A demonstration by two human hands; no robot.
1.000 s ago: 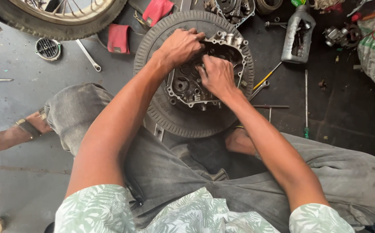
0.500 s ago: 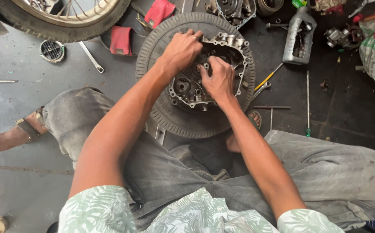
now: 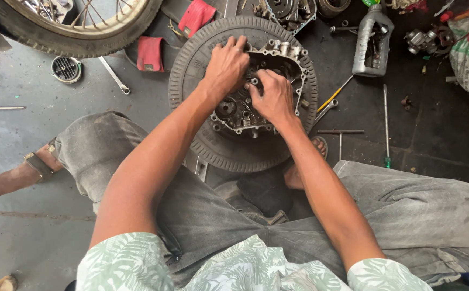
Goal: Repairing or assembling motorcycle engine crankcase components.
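Engine case [image 3: 240, 110] lying on a tyre [image 3: 191, 64] on the floor, left hand [image 3: 226, 64] curled over its upper rim, right hand [image 3: 272, 97] pressed closed on its middle, oil bottle [image 3: 372, 40] right of the tyre, wrench [image 3: 114, 75] to its left

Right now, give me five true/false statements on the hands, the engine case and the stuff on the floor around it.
1. Both hands, left hand and right hand, are on the engine case. True.
2. The engine case lies on a tyre. True.
3. The grey plastic bottle stands left of the tyre. False: right of it.
4. The spoked wheel is at upper left. True.
5. The right hand holds the T-handle wrench. False: it lies on the floor.
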